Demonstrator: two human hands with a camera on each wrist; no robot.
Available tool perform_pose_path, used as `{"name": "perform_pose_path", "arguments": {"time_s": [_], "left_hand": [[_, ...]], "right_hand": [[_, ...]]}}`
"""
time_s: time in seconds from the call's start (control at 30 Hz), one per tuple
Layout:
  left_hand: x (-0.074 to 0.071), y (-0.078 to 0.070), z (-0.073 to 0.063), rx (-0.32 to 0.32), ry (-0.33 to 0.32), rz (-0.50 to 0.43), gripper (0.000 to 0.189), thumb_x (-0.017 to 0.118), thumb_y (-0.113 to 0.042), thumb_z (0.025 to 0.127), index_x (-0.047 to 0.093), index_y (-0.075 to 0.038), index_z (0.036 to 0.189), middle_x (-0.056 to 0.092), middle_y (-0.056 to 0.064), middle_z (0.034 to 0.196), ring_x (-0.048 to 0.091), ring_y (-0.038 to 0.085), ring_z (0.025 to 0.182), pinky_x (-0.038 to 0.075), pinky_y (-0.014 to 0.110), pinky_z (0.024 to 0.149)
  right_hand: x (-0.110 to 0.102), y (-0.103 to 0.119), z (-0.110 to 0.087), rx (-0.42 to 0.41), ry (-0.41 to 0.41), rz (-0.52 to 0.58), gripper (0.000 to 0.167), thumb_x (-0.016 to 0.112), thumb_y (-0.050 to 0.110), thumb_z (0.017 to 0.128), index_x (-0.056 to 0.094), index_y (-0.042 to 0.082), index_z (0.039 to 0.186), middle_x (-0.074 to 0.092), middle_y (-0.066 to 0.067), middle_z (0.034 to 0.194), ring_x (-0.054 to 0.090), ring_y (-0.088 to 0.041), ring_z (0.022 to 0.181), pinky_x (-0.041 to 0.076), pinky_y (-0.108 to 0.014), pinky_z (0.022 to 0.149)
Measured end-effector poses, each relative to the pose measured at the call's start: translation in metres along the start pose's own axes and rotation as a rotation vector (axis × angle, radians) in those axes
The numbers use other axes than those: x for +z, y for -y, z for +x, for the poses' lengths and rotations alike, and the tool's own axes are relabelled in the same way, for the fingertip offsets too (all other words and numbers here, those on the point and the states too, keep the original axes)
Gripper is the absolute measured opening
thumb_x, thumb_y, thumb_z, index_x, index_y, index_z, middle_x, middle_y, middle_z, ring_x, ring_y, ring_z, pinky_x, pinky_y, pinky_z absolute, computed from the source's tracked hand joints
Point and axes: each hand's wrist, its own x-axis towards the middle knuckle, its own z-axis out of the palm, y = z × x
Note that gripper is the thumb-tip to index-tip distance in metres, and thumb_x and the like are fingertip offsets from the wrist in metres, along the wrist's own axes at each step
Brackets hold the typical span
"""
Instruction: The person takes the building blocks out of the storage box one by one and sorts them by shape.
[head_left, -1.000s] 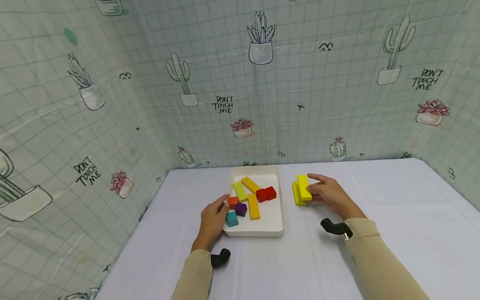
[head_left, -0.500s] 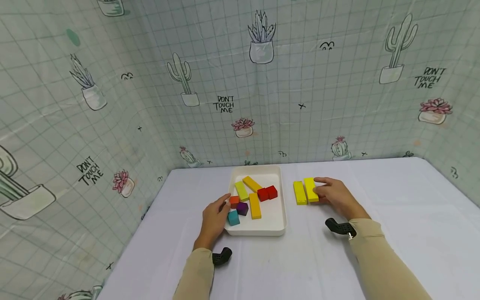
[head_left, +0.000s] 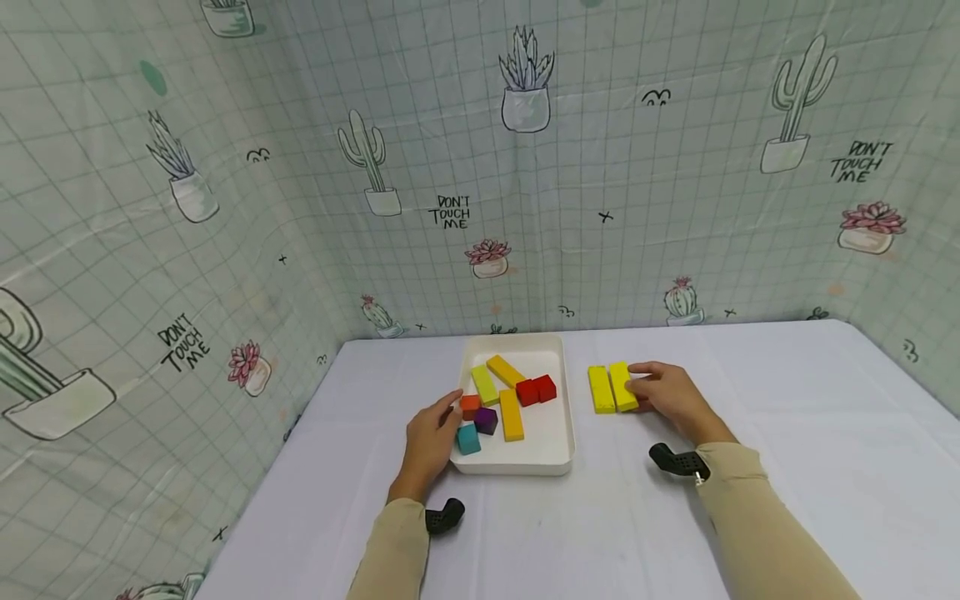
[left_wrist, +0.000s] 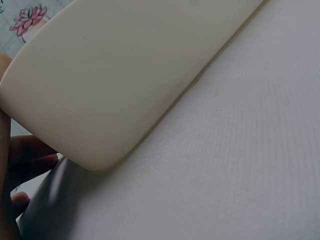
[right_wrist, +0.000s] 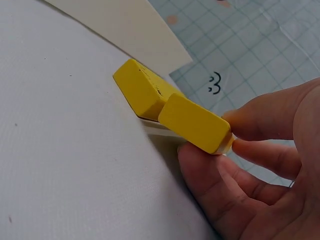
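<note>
My left hand (head_left: 432, 437) grips the left wall of a white tray (head_left: 551, 461); in the left wrist view, fingers (left_wrist: 34, 150) show against the outside of its wall. To the right of the tray, a yellow block (head_left: 601, 390) lies flat on the table. My right hand (head_left: 671, 400) holds a second yellow block (head_left: 622, 387) by its right side, close beside the first. In the right wrist view this held block (right_wrist: 195, 122) looks tilted, touching or nearly touching the other block (right_wrist: 137, 90).
Inside the tray are a lime block (head_left: 484, 385), two orange-yellow blocks (head_left: 512, 415), two red cubes (head_left: 528, 392), an orange cube (head_left: 469, 407), a purple cube (head_left: 486, 421) and a teal cube (head_left: 468, 439). A patterned cloth (head_left: 570, 167) stands behind the white table (head_left: 540, 542).
My right hand has brought the second yellow block from above the first one down to its right side, then slightly closer to it. The left hand stays at the tray.
</note>
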Motion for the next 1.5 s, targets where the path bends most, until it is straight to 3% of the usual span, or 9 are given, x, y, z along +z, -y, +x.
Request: {"name": "perform_pose_path", "arguments": {"time_s": [0.17,0.7,1.0,1.5], "left_hand": [[0.0,0.0,-0.001,0.021,-0.003,0.007,0.04,0.055,-0.027,0.103,0.06,-0.023,0.142,0.067,0.006,0.123,0.056,0.03,0.115,0.042,0.055,0.105],[-0.001,0.0,-0.002,-0.009,-0.002,-0.005,0.04,0.055,-0.029,0.103,0.058,-0.024,0.143,0.065,0.007,0.127,0.055,0.031,0.118,0.041,0.055,0.107],[-0.002,0.0,-0.002,0.034,-0.014,0.011,0.039,0.054,-0.026,0.103,0.061,-0.023,0.141,0.067,0.005,0.121,0.057,0.028,0.113,0.041,0.053,0.105],[-0.001,0.001,0.0,0.026,-0.022,0.021,0.039,0.055,-0.027,0.102,0.061,-0.025,0.14,0.067,0.005,0.126,0.057,0.028,0.118,0.041,0.054,0.106]], "right_hand": [[0.003,-0.003,0.0,-0.012,-0.017,-0.02,0.054,0.06,0.021,0.099,0.047,-0.004,0.144,0.049,-0.026,0.139,0.06,-0.026,0.1,0.056,-0.027,0.079],[0.009,0.003,-0.003,-0.049,-0.045,-0.13,0.05,0.06,0.021,0.099,0.05,-0.004,0.141,0.054,-0.027,0.134,0.06,-0.027,0.098,0.057,-0.029,0.075],[0.01,0.002,-0.003,-0.076,-0.064,-0.205,0.049,0.059,0.023,0.099,0.051,-0.003,0.141,0.059,-0.026,0.125,0.061,-0.022,0.084,0.056,-0.029,0.071],[0.012,0.003,-0.002,-0.1,-0.094,-0.314,0.047,0.059,0.022,0.098,0.054,-0.003,0.137,0.06,-0.027,0.12,0.061,-0.019,0.071,0.053,-0.029,0.066]]}}
